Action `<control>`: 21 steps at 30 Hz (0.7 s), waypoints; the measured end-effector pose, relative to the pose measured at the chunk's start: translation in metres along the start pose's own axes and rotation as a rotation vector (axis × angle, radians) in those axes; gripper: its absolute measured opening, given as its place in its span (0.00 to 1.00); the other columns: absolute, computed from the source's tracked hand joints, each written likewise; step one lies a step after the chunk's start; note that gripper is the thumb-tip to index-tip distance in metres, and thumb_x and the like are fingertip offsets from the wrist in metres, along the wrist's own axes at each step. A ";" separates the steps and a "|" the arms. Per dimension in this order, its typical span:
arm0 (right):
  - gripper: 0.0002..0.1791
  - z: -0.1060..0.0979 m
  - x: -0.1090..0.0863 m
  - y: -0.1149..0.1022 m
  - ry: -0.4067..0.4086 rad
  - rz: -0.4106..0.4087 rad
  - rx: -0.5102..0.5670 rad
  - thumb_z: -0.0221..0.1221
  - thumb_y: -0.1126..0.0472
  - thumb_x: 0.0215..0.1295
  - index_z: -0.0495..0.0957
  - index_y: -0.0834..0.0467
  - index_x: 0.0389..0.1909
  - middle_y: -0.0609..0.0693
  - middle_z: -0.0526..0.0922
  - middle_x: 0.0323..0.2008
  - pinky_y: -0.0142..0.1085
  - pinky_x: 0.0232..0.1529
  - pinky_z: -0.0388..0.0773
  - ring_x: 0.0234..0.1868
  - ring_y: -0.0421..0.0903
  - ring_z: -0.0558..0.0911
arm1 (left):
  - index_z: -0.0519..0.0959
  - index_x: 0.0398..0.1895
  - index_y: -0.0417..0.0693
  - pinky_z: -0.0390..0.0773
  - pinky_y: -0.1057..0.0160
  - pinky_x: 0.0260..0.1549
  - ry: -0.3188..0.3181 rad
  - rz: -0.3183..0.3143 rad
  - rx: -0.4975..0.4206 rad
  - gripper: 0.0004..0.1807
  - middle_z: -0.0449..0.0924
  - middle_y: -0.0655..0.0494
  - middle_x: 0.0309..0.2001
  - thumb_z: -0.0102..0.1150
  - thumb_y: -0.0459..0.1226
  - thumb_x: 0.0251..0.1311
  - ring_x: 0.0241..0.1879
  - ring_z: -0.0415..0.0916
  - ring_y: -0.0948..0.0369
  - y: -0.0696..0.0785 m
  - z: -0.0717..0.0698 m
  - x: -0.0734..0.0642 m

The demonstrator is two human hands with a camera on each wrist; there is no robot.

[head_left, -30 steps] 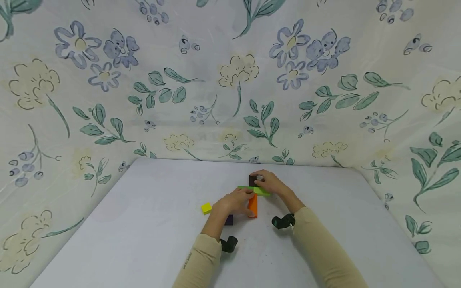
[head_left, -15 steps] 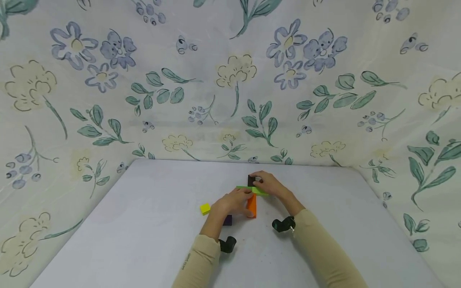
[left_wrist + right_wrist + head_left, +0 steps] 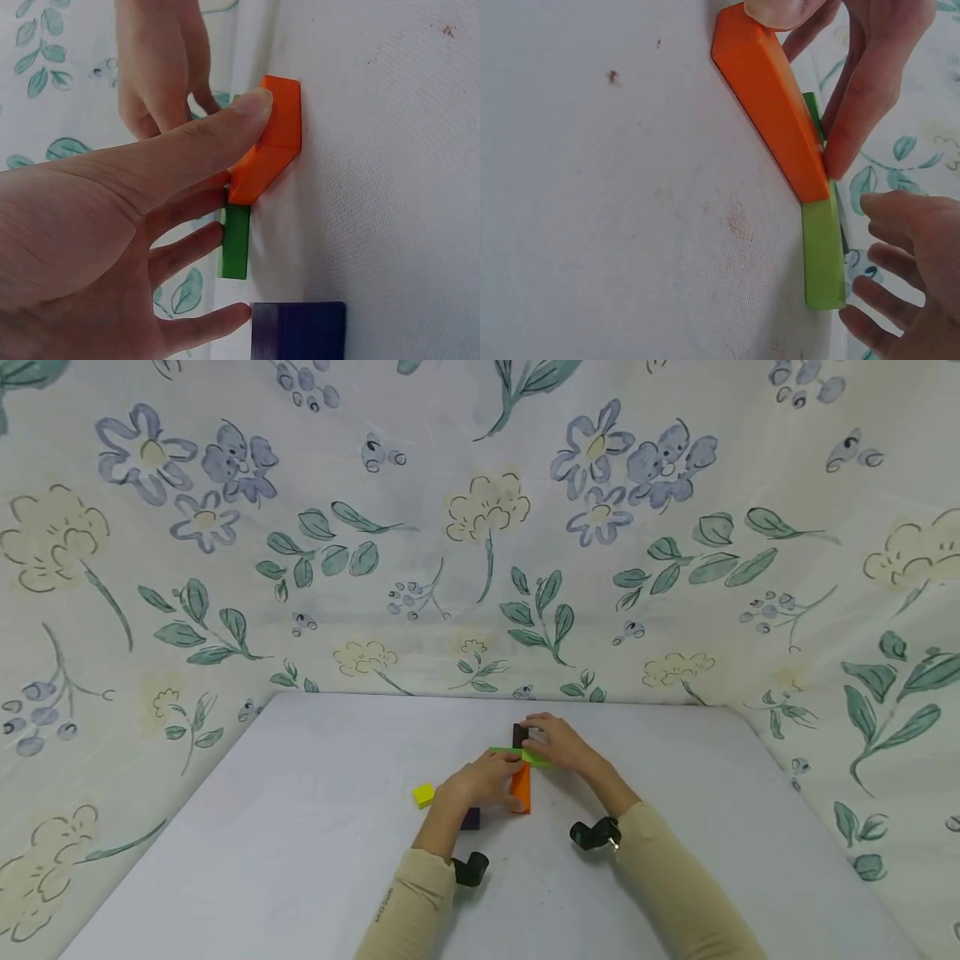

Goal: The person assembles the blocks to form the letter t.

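Observation:
An orange block point(image 3: 522, 793) lies on the white table, its far end against a light green block point(image 3: 823, 259). My left hand point(image 3: 483, 782) grips it, thumb on the near end and fingertips at the far end. A darker green block point(image 3: 235, 244) shows beneath those fingers in the left wrist view. Behind the green blocks stands a dark block point(image 3: 519, 736). My right hand point(image 3: 558, 743) is beside it, thumb and index finger apart around its right side. In the right wrist view, the right fingers point(image 3: 885, 300) are spread, with tips near the light green block's end.
A dark purple block point(image 3: 307, 331) sits near the left little finger. Farther left lies a yellow block point(image 3: 423, 795). Black wrist cameras point(image 3: 471, 869) stick out from both sleeves. Beyond the table's back edge hangs a flower-patterned cloth point(image 3: 420, 568).
My right hand and forearm have shifted slightly rightward relative to the dark block. The left hand keeps its grip on the orange block. The head view has turned a little to the right.

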State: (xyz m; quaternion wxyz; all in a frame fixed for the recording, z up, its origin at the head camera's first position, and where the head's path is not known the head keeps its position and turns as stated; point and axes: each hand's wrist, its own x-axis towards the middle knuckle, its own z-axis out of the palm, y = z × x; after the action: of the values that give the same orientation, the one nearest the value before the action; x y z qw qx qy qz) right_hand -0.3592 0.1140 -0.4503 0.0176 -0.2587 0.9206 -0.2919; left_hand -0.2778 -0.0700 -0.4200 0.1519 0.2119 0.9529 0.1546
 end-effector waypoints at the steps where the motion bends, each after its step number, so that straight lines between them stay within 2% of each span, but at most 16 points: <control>1: 0.23 -0.001 -0.002 0.001 0.012 -0.008 -0.008 0.58 0.58 0.70 0.74 0.61 0.63 0.63 0.70 0.68 0.56 0.69 0.66 0.68 0.61 0.70 | 0.67 0.72 0.53 0.57 0.35 0.69 -0.002 0.000 -0.001 0.40 0.60 0.56 0.75 0.69 0.51 0.56 0.75 0.53 0.51 0.000 0.000 0.000; 4: 0.23 -0.001 -0.006 0.002 0.045 -0.017 -0.004 0.59 0.58 0.69 0.74 0.61 0.63 0.62 0.71 0.67 0.59 0.70 0.63 0.69 0.61 0.68 | 0.67 0.72 0.52 0.57 0.34 0.69 -0.005 0.008 -0.004 0.40 0.61 0.56 0.74 0.69 0.51 0.56 0.75 0.53 0.50 0.000 0.000 0.001; 12: 0.24 -0.002 -0.016 -0.005 0.091 -0.081 0.004 0.60 0.58 0.68 0.74 0.62 0.63 0.63 0.72 0.66 0.60 0.68 0.64 0.67 0.62 0.70 | 0.67 0.71 0.52 0.59 0.36 0.68 -0.001 0.003 -0.007 0.40 0.60 0.56 0.75 0.69 0.50 0.55 0.76 0.51 0.49 -0.002 -0.001 -0.001; 16: 0.25 -0.004 -0.022 -0.009 0.091 -0.054 0.009 0.61 0.57 0.67 0.73 0.61 0.63 0.62 0.71 0.67 0.60 0.68 0.64 0.68 0.62 0.69 | 0.67 0.71 0.51 0.59 0.36 0.69 0.000 0.011 -0.026 0.40 0.60 0.56 0.75 0.69 0.50 0.55 0.76 0.51 0.49 -0.001 -0.001 0.000; 21: 0.27 -0.004 -0.030 -0.012 0.048 -0.022 -0.003 0.60 0.54 0.68 0.71 0.60 0.65 0.61 0.70 0.68 0.61 0.68 0.64 0.69 0.62 0.68 | 0.67 0.72 0.53 0.59 0.36 0.69 -0.001 0.014 -0.035 0.41 0.60 0.56 0.75 0.69 0.50 0.55 0.76 0.50 0.48 0.001 -0.002 0.001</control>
State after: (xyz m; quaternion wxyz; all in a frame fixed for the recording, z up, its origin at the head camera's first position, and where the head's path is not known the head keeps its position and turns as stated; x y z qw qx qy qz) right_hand -0.3288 0.1224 -0.4435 -0.0081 -0.2618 0.9184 -0.2967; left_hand -0.2792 -0.0694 -0.4183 0.1551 0.2161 0.9485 0.1721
